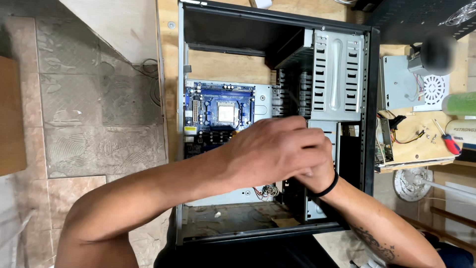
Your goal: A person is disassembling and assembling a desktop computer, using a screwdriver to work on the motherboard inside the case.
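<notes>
Right of the hands, a red-handled screwdriver (448,140) lies on the wooden table (414,126) beside a grey power supply (396,82) with loose wires. A white fan grille (434,90) sits above it. Left of them, worn floor tiles (94,114).

Computer case (367,99): matt black painted metal outside, bare grey sheet steel drive cage (337,74) inside, dull finish. Motherboard (220,116): glossy blue board. Workbench (223,64): raw unfinished wood. Floor tiles (99,124): rough, worn stone-like. Screwdriver (448,141): shiny red plastic handle.
</notes>
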